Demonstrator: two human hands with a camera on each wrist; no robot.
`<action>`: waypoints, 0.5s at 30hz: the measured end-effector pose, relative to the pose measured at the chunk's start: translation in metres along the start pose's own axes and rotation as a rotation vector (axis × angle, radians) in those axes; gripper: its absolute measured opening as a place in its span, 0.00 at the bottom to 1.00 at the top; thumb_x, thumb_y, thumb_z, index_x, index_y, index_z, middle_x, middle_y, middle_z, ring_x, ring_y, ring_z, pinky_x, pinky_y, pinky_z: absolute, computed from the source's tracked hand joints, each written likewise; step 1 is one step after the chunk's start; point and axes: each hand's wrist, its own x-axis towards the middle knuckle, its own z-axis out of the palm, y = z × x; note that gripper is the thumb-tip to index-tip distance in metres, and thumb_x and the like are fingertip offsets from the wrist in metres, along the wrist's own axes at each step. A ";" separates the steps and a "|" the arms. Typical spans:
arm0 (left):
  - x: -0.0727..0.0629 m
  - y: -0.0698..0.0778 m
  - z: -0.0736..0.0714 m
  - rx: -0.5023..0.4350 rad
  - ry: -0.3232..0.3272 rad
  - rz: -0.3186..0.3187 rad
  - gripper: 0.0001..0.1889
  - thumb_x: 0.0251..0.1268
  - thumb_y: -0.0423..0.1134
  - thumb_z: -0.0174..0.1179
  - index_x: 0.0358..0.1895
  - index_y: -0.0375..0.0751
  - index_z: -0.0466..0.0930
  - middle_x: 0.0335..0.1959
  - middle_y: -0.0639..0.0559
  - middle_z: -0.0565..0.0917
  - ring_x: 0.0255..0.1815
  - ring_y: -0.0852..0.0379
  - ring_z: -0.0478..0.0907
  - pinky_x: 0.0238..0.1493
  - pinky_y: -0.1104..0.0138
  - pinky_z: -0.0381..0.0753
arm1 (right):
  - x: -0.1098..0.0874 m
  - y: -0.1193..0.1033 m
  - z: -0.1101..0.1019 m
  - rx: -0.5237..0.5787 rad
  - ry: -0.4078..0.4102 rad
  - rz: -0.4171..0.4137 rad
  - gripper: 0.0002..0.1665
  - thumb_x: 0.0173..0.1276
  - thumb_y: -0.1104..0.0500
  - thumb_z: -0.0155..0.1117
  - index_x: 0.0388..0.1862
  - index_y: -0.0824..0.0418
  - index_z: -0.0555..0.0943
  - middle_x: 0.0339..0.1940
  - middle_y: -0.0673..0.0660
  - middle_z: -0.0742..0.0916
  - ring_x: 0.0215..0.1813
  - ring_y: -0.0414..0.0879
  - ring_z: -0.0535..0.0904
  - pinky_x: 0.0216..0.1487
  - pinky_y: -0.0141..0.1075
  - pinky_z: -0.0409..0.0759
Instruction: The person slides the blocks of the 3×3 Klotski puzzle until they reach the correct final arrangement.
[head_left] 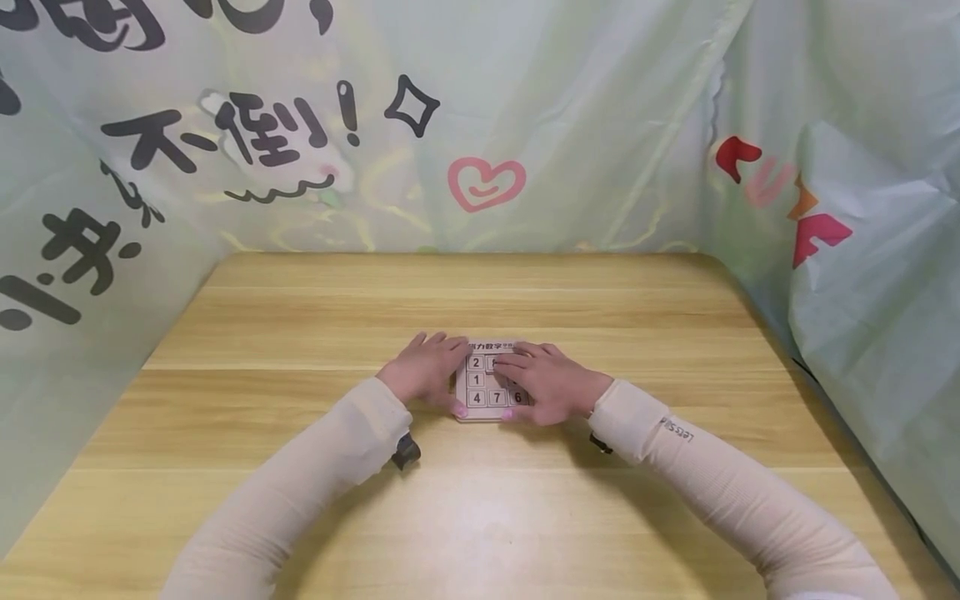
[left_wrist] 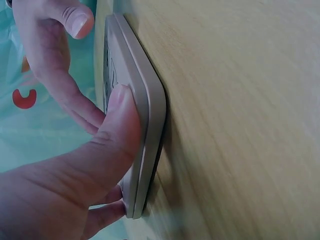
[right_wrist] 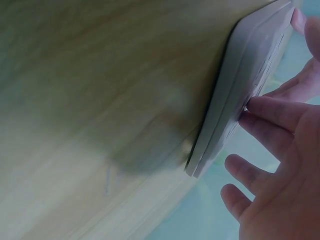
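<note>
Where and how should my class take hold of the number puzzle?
Probably by the near and far edges of the number puzzle, coming from the left: it is a thin slab lying flat on the table, and the left hand spans it there, thumb near, fingers far. That leaves free the numbered tiles, which the right hand touches.

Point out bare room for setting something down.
Bare table lies between the number puzzle and the curtain, and nearer, between the sleeves. It's crowded at the puzzle: left grip along its left edge, right grip over its right side.
</note>
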 end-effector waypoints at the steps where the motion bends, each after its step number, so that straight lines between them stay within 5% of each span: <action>1: 0.000 0.000 0.000 0.000 0.001 0.001 0.56 0.47 0.64 0.70 0.76 0.44 0.53 0.77 0.48 0.56 0.76 0.41 0.50 0.75 0.47 0.43 | 0.000 0.000 0.000 -0.001 0.001 -0.001 0.45 0.67 0.35 0.56 0.72 0.62 0.66 0.73 0.58 0.68 0.74 0.62 0.56 0.70 0.59 0.58; 15: 0.000 0.001 0.000 -0.003 0.009 -0.006 0.55 0.46 0.64 0.71 0.76 0.44 0.55 0.76 0.48 0.56 0.75 0.41 0.51 0.74 0.45 0.43 | -0.008 -0.007 -0.004 0.010 -0.025 -0.017 0.45 0.67 0.34 0.56 0.72 0.62 0.66 0.73 0.60 0.69 0.74 0.65 0.56 0.70 0.62 0.56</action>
